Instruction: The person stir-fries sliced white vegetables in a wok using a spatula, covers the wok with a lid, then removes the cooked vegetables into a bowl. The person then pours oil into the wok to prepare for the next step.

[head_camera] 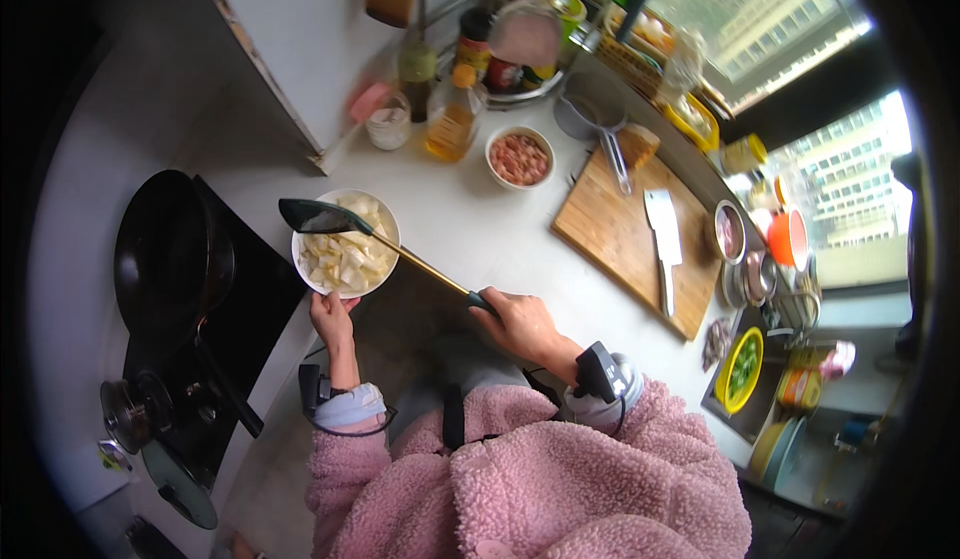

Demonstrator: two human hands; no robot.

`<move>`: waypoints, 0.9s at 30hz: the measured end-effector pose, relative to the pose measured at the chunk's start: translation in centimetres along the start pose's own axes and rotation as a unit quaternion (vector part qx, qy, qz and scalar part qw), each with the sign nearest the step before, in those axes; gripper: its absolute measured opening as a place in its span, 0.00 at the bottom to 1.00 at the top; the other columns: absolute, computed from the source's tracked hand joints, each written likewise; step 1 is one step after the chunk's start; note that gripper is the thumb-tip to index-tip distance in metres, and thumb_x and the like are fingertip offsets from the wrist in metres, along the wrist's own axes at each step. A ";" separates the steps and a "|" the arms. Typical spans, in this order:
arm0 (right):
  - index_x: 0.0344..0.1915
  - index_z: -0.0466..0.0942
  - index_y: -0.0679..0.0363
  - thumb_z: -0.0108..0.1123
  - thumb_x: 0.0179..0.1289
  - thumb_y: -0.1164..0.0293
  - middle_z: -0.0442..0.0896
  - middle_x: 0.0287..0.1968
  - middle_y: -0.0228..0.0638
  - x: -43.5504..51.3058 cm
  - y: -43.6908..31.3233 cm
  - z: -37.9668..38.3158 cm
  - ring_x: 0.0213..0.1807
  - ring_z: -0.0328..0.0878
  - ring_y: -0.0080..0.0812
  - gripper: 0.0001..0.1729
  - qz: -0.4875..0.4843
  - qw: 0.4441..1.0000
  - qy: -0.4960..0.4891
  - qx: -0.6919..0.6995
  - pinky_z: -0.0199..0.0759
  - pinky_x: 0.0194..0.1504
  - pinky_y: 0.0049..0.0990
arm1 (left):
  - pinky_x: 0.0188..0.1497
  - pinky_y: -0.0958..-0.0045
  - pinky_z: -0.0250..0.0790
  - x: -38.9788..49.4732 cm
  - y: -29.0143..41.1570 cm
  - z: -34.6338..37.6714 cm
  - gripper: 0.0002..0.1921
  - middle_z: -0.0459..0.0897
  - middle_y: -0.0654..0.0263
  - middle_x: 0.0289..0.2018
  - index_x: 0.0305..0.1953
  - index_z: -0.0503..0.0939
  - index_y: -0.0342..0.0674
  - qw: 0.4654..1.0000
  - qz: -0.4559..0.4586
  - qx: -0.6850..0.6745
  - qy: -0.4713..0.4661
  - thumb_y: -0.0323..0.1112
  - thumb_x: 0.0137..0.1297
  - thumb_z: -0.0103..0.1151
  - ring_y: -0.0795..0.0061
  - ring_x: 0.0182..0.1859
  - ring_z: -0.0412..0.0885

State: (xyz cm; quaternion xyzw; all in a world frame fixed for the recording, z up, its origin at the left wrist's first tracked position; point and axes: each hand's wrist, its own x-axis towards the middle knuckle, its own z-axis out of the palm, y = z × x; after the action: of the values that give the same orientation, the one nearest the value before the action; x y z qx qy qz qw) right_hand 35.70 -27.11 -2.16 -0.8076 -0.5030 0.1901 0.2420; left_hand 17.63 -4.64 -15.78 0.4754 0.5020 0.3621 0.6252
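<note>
My left hand (334, 324) grips the near rim of a white bowl (394, 223) filled with pale, sliced vegetable pieces (346, 259). In my right hand (527, 326) is the handle end of a spatula (426, 265) with a gold-coloured shaft. Its dark green head (319, 216) lies across the top of the bowl and hides some of the slices; I cannot tell whether it touches them. Left of the bowl, a black wok (165, 251) sits on the dark cooktop (251, 281), its handle pointing towards me.
A bowl of chopped raw meat (519, 158) and an oil bottle (454, 120) stand behind. On the right, a cleaver (663, 240) lies on a wooden cutting board (600, 218) beside a grey saucepan (589, 109). A yellow basin (742, 371) holds green vegetables by the sink. A glass lid (178, 484) leans near the cooktop.
</note>
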 end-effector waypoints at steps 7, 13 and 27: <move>0.33 0.70 0.60 0.54 0.63 0.62 0.78 0.23 0.46 -11.7 2.3 -1.5 0.26 0.76 0.50 0.12 0.120 0.983 0.141 0.007 0.69 0.26 0.41 | 0.34 0.70 0.80 -8.5 -0.7 4.4 0.10 0.79 0.54 0.39 0.45 0.71 0.26 0.985 -0.055 0.022 -0.160 0.27 0.67 0.44 0.65 0.36 0.82; 0.32 0.71 0.60 0.56 0.63 0.65 0.76 0.22 0.44 -20.8 7.2 -4.9 0.24 0.75 0.49 0.10 0.234 0.948 0.211 -0.042 0.66 0.26 0.40 | 0.38 0.65 0.81 -14.7 -4.9 11.8 0.10 0.79 0.52 0.39 0.46 0.68 0.25 0.954 -0.098 0.048 -0.279 0.24 0.66 0.41 0.62 0.37 0.82; 0.35 0.72 0.62 0.56 0.63 0.68 0.75 0.20 0.46 -29.6 16.0 -8.6 0.22 0.74 0.48 0.09 0.299 0.919 0.256 -0.007 0.64 0.24 0.36 | 0.38 0.67 0.80 -21.2 -7.2 18.7 0.10 0.78 0.51 0.39 0.46 0.67 0.24 0.957 -0.060 0.061 -0.278 0.23 0.66 0.39 0.63 0.38 0.82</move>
State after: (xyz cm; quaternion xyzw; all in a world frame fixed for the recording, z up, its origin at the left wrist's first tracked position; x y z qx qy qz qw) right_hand 39.43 -61.60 -2.63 -0.9432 -0.1603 0.0366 0.2888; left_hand 30.68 -30.72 -15.84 0.5635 0.3574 0.1460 0.7303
